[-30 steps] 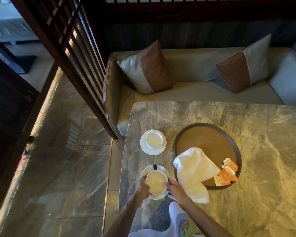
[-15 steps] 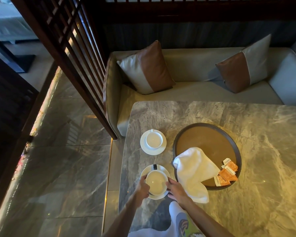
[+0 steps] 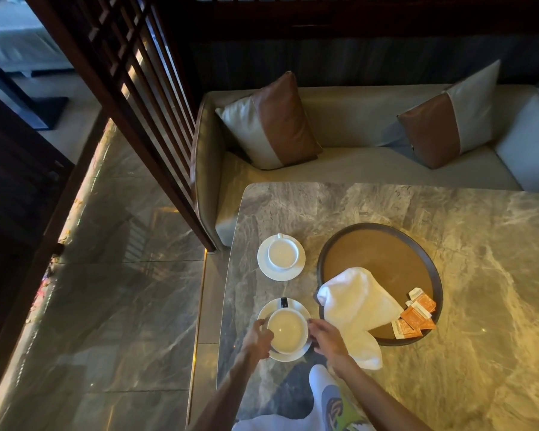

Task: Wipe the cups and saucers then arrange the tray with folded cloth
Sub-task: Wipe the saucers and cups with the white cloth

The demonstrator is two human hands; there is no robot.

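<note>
A white cup (image 3: 287,330) stands on a white saucer (image 3: 293,305) near the front left of the marble table. My left hand (image 3: 260,335) grips the cup's left side and my right hand (image 3: 322,332) grips its right side. A small dark object (image 3: 283,302) lies on the saucer behind the cup. Farther back a second white cup (image 3: 282,252) sits on its own saucer (image 3: 264,262). A white cloth (image 3: 353,306) lies crumpled over the front left rim of the round brown tray (image 3: 380,253).
Several orange and white sachets (image 3: 416,314) lie at the tray's right side. The marble table (image 3: 486,275) has its left edge just beside the cups. A sofa with two cushions (image 3: 273,121) runs behind the table, and a wooden lattice screen (image 3: 131,88) stands to the left.
</note>
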